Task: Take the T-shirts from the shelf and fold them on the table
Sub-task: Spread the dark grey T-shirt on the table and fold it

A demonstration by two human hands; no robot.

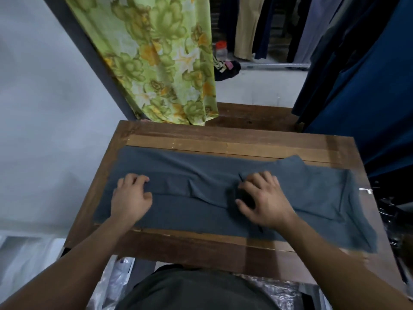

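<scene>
Grey T-shirt (223,175) long axis left-right on surface (223,135); left hand (130,198), right hand (263,202) each pinching its near fold.

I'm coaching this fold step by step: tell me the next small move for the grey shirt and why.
Probably smooth the fold flat, sliding both hands outward. The grey T-shirt lies lengthwise across the wooden table, with wrinkles bunched between the left hand and the right hand, whose curled fingers grip the cloth.
</scene>
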